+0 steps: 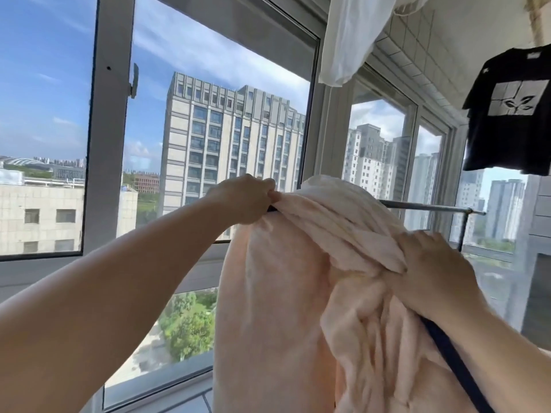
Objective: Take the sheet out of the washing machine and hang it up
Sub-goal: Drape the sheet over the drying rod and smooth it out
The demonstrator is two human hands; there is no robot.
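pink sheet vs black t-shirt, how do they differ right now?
The pink sheet is plain and bunched over the metal rod, gripped by the left hand and right hand. The black t-shirt has a white square print, hangs flat higher up, and nobody touches it. Both hang by the windows.

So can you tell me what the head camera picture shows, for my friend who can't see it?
A person is draping a pale pink sheet over a metal drying rail by big windows, the left hand pinching its top edge and the right hand gripping bunched folds. A black T-shirt and white cloth hang above; tall buildings stand outside.
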